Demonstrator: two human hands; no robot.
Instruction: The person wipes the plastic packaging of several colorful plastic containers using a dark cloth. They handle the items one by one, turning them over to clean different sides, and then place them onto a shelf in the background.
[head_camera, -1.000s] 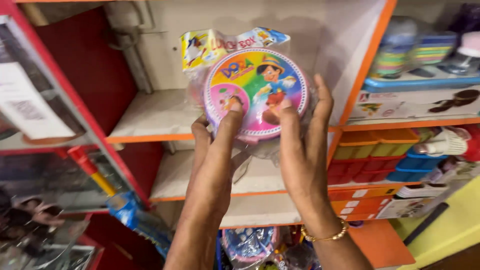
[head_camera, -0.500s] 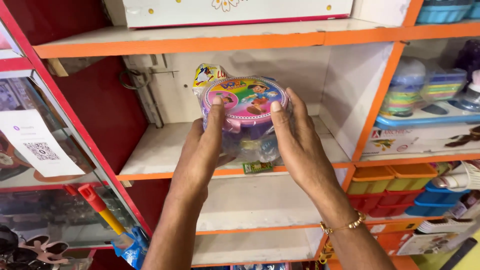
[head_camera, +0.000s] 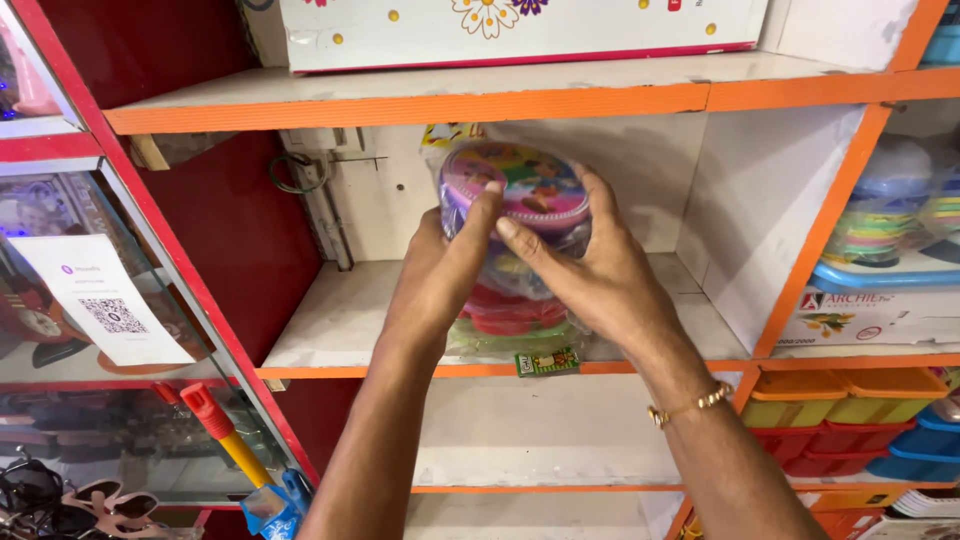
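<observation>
Both my hands hold a round toy drum (head_camera: 516, 192) with a pink cartoon top, wrapped in clear plastic, over a white shelf with an orange edge (head_camera: 350, 372). My left hand (head_camera: 440, 275) grips its left side, thumb on the lid. My right hand (head_camera: 590, 265) clasps the right side, also thumb on the lid; a gold bracelet is on that wrist. The package's lower part, red and green inside the plastic (head_camera: 510, 320), rests at or just above the shelf; I cannot tell if it touches.
A long white box with flowers (head_camera: 520, 30) lies on the shelf above. Stacked coloured plastic trays (head_camera: 890, 230) and boxes fill the right-hand shelves. A glass cabinet with a white paper sign (head_camera: 100, 300) stands left. A red-and-yellow toy handle (head_camera: 225, 435) leans below.
My hands have carried the drum package up and forward into the shelf compartment, tilting its face away from me. The view has risen with it.
</observation>
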